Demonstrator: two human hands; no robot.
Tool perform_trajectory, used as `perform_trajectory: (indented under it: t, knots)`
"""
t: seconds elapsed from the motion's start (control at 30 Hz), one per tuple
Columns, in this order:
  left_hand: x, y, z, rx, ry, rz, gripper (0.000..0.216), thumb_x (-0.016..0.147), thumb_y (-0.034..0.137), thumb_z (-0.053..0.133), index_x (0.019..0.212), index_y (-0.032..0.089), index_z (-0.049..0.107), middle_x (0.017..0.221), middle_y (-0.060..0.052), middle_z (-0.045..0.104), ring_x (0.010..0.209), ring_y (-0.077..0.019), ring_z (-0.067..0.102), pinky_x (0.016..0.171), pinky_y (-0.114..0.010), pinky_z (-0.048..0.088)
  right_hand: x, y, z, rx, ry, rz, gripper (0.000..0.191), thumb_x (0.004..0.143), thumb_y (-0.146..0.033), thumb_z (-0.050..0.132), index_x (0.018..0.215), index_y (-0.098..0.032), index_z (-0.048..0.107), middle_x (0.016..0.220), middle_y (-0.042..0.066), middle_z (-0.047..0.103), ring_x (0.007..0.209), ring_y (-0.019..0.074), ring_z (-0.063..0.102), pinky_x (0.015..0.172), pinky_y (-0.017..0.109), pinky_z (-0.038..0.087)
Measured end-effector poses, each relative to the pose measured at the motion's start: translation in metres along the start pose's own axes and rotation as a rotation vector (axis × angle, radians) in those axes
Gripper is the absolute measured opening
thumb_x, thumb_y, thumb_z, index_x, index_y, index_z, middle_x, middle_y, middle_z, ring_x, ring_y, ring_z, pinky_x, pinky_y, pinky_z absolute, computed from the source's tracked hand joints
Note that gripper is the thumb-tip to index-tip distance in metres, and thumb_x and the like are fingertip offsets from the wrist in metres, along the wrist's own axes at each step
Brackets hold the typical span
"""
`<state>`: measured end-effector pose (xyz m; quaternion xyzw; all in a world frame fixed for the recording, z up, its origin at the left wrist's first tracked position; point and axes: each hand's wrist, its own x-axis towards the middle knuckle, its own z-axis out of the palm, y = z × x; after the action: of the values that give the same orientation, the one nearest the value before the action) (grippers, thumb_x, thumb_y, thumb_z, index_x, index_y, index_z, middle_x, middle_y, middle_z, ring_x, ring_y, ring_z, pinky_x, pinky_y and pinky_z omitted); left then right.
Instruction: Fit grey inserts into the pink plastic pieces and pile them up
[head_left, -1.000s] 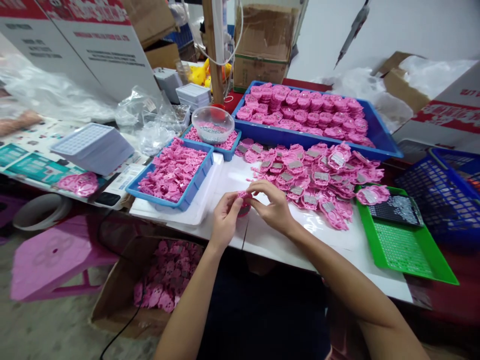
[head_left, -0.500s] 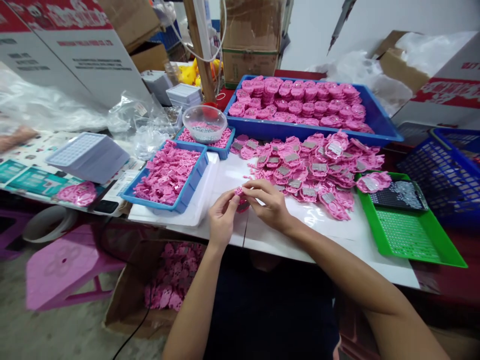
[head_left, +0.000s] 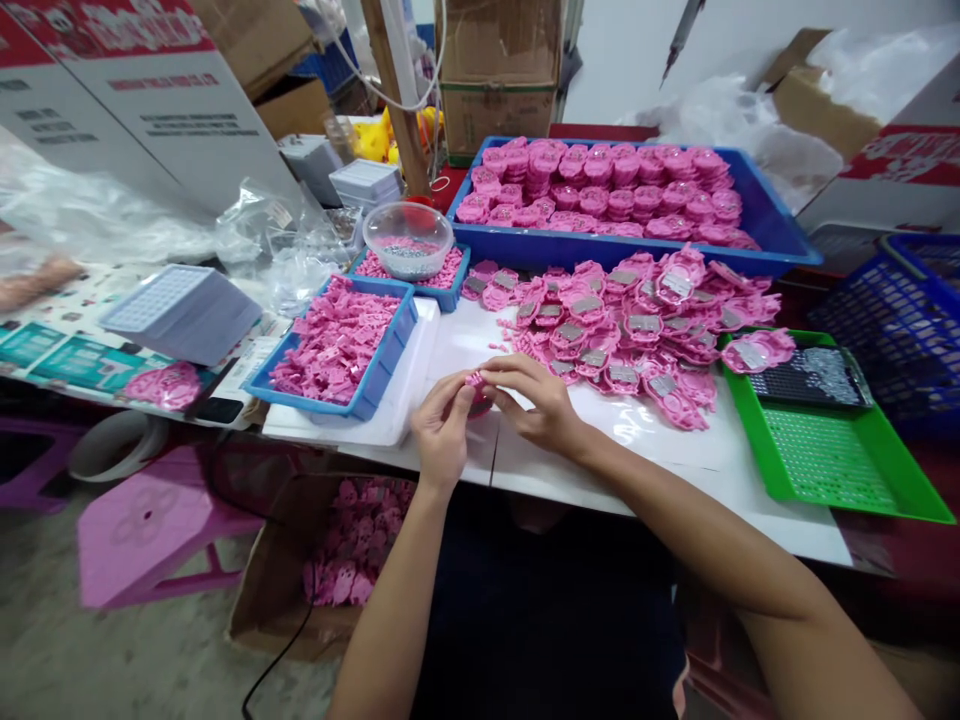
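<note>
Between my fingertips is a small pink plastic part (head_left: pixel 475 380), partly hidden by the fingers. My left hand (head_left: pixel 442 425) pinches it from the left. From the right, my right hand (head_left: pixel 536 400) closes thumb and fingers on the same part. Just below it, a larger pink piece (head_left: pixel 480 405) shows on the white table top, mostly covered by my hands. Beyond my right hand lies a loose heap of pink shell pieces (head_left: pixel 592 310), many with a grey plate. Left of my hands, a blue tray (head_left: pixel 360 405) holds many small pink parts.
Behind the heap stands a large blue tray (head_left: pixel 630 246) of stacked pink pieces. A clear bowl (head_left: pixel 409 240) rests on a smaller blue tray. On the right are a green tray (head_left: pixel 847 465) and a blue basket (head_left: pixel 862 320). Below the table are a carton (head_left: pixel 259 600) and a pink stool (head_left: pixel 161 540).
The view has shifted slightly. Both hands stay together around the small pink part, with the fingers drawn a little closer over it.
</note>
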<state>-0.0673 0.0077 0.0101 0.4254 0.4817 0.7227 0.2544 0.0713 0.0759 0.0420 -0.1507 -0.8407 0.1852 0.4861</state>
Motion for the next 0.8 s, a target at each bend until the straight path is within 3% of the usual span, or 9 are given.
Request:
perform_trajectory:
  t: [0.13,0.33,0.57,0.8]
  knots:
    - [0.000,0.004,0.002,-0.008,0.003,0.079,0.021,0.091,0.035,0.069,0.102,0.021,0.080,0.105,-0.007,0.074,0.100,-0.0189,0.071,0.089,-0.031,0.061,0.006,-0.005,-0.002,0.098,-0.045,0.173,0.021,0.098,-0.026,0.061,0.118,-0.021,0.064,0.110,0.010,0.072,0.104,0.0215,0.069,0.095,0.041,0.057]
    - [-0.001,0.002,0.002,-0.029,0.065,0.090,0.016,0.086,0.031,0.076,0.101,0.026,0.080,0.104,-0.004,0.074,0.098,-0.0178,0.072,0.082,-0.030,0.064,0.009,-0.009,-0.006,0.162,-0.153,0.209,0.016,0.099,-0.027,0.058,0.111,-0.017,0.063,0.101,0.009,0.070,0.089,0.0187,0.066,0.082,0.035,0.056]
    - [-0.003,0.001,0.004,-0.017,0.044,0.044,0.018,0.086,0.029,0.075,0.102,0.024,0.079,0.128,-0.008,0.071,0.118,-0.0253,0.069,0.101,-0.042,0.059,0.014,-0.011,-0.005,0.159,-0.245,0.282,0.013,0.100,-0.022,0.051,0.108,-0.018,0.061,0.101,0.008,0.069,0.091,0.0183,0.065,0.082,0.032,0.053]
    - [-0.008,0.004,0.002,0.067,0.057,0.035,0.016,0.086,0.033,0.074,0.095,0.021,0.080,0.107,-0.007,0.079,0.103,-0.0247,0.075,0.097,-0.043,0.060,0.004,-0.025,0.009,0.100,-0.115,0.325,0.010,0.097,-0.014,0.046,0.098,-0.019,0.055,0.090,0.006,0.065,0.080,0.0163,0.061,0.073,0.028,0.051]
